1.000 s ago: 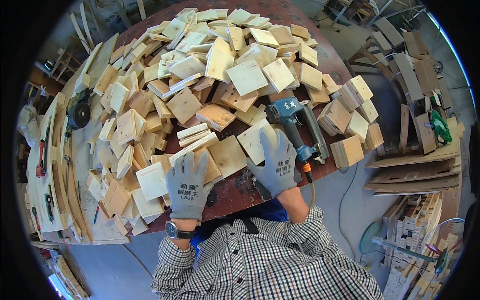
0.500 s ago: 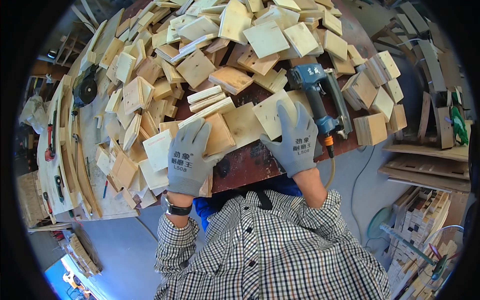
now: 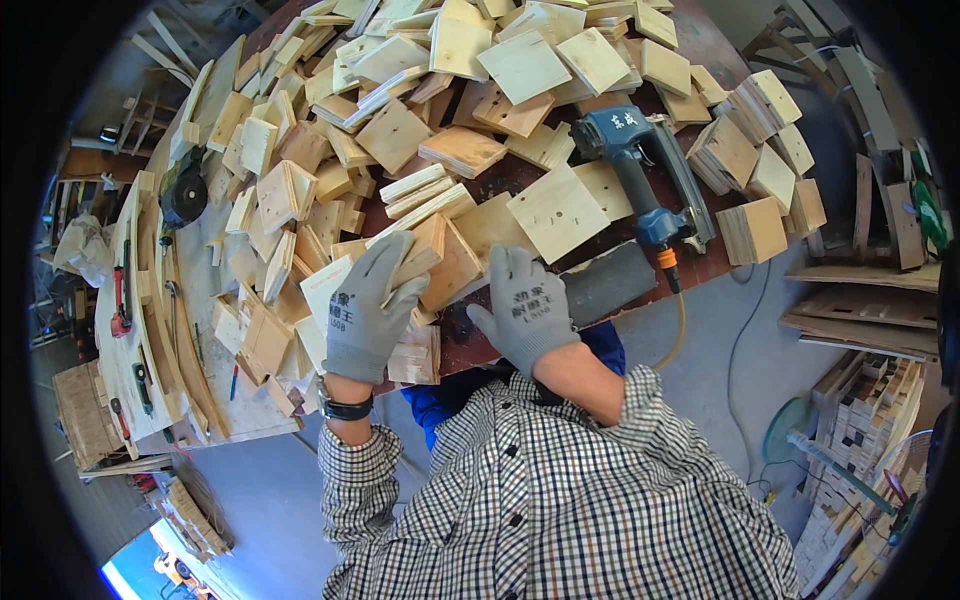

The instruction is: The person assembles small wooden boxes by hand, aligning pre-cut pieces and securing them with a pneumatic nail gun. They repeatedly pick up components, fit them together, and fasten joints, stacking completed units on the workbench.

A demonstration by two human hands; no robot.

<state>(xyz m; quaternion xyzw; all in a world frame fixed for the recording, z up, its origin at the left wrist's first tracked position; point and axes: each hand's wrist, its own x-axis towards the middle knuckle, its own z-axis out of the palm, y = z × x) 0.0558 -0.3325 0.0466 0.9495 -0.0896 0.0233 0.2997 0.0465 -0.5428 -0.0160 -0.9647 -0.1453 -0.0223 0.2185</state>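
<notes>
Both my hands wear grey gloves. My left hand (image 3: 368, 312) has its fingers and thumb around a small plywood block (image 3: 424, 250), tilted up at the table's near edge. Another plywood piece (image 3: 453, 270) leans right beside that block. My right hand (image 3: 525, 308) holds nothing; its fingers are stretched out and the thumb stands apart. Its fingertips reach the near edge of a flat plywood board (image 3: 492, 226). A pale square board (image 3: 558, 214) with small marks on its face lies just beyond, to the right. The blue air nailer (image 3: 632, 170) rests to the right of that board.
A large heap of plywood pieces (image 3: 400, 135) covers the far and left parts of the dark red table (image 3: 690, 278). Stacked blocks (image 3: 752, 232) stand at right. A grey strip (image 3: 610, 282) lies along the near edge. An orange-ended hose (image 3: 680, 320) hangs from the nailer.
My right hand has moved left, off the pale square board, uncovering the grey strip. My left hand has closed around a plywood block and tilted it.
</notes>
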